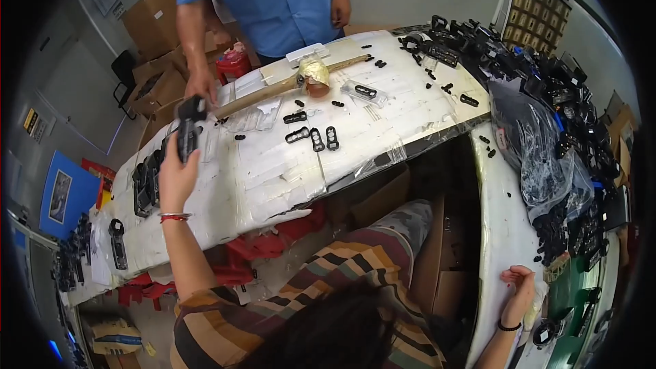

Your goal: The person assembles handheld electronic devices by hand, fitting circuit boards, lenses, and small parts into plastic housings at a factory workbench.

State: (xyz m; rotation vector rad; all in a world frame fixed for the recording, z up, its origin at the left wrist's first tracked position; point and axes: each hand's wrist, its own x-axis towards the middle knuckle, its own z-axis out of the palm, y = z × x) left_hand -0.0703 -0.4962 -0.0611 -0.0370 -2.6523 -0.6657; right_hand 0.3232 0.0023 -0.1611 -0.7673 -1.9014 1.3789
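My left hand (178,176) is raised over the left part of the white-covered table (260,191). It is closed round a black plastic part (188,130), blurred at its top end. Close beside it, several more black parts (145,184) stand in a row on the table. My right hand (519,287) rests on the side table at the right, palm turned up and fingers loosely bent and apart, with nothing seen in them. Mid-table lie several flat black pieces with round holes (316,139).
Across the table stands a person in a blue shirt (283,7), one hand at the table's edge. A wooden-handled mallet (318,85) lies between us. Black parts (540,82) and plastic bags (547,178) heap up at the right. Cardboard boxes (152,20) stand behind at left.
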